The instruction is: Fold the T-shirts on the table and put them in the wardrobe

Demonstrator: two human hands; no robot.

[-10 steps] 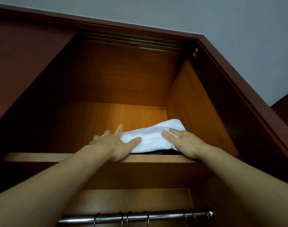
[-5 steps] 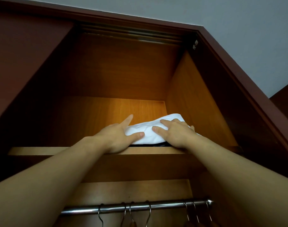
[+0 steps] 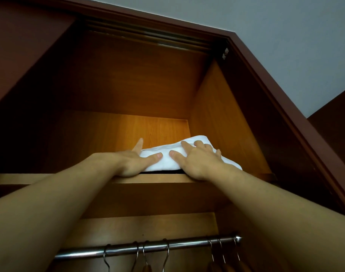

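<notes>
A folded white T-shirt (image 3: 165, 160) lies on the wardrobe's top shelf (image 3: 73, 176), near the right side wall, on top of a dark garment whose edge (image 3: 161, 172) shows just under it. My left hand (image 3: 134, 161) rests flat against the shirt's left edge, thumb on the cloth and index finger pointing into the shelf. Flat on top of the shirt's right half presses my right hand (image 3: 197, 161), fingers spread. Neither hand grips the fabric.
The open wardrobe has an orange wood interior and a dark brown frame (image 3: 285, 107). Below the shelf runs a metal hanging rail (image 3: 148, 249) with several hanger hooks. The shelf's left part lies in shadow. Grey wall shows at upper right.
Both hands have slid the white T-shirt deeper and rightward on the shelf, and the hands have drawn closer together. The view has tilted down, showing more of the rail.
</notes>
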